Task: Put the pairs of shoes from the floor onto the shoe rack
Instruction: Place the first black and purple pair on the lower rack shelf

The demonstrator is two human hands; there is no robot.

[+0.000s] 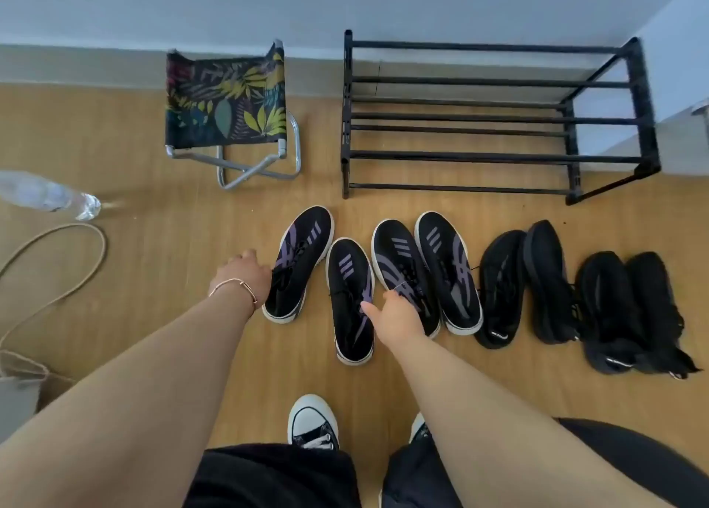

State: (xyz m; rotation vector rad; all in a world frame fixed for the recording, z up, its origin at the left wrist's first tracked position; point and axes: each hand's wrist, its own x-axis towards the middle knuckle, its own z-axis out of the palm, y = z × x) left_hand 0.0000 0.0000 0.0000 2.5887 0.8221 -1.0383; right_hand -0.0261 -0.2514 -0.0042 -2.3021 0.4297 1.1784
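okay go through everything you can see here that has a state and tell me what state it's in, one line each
shoe rack: upright by the wall, no shoes on it
purple-striped shoes: four, on the floor
all-black shoes: four, on the floor, right of the striped ones
left hand: on the leftmost striped shoe, grip hidden
right hand: fingers reaching onto the third striped shoe, not clearly closed
folding stool: unfolded, standing
water bottle: lying on its side

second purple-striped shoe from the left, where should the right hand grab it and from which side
Grip the second purple-striped shoe at its open collar near the heel, coming from above on the near side. Its toe points toward the shoe rack, so the opening faces the right hand, already over its laces.
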